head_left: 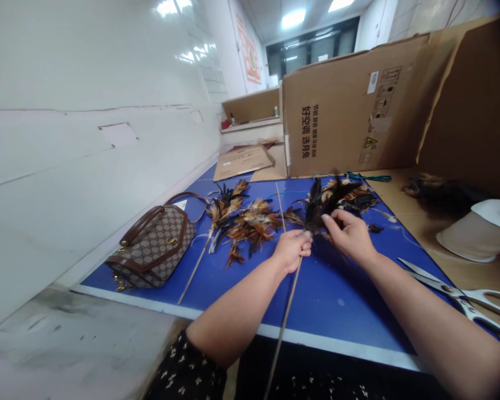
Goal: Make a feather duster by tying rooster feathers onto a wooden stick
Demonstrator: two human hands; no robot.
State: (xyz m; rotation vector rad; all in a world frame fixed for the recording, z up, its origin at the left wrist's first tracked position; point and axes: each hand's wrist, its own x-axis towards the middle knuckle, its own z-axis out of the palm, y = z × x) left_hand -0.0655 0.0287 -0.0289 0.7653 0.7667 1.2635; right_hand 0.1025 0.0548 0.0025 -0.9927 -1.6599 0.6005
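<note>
My left hand [292, 248] is closed in a fist around a thin bamboo stick [286, 311] that runs from the table's near edge toward me. My right hand [350, 233] pinches the base of a bunch of black and brown feathers [337, 199] held against the top of that stick. Both hands meet over the blue table top [337, 300]. A second feather bunch [252, 222] on another stick [195, 266] lies to the left on the table.
A patterned brown handbag [154, 247] sits at the table's left. Large scissors [462, 291] lie at the right, beside a white roll [479, 230]. Cardboard boxes [358, 105] stand at the back. A white wall [87, 139] runs along the left.
</note>
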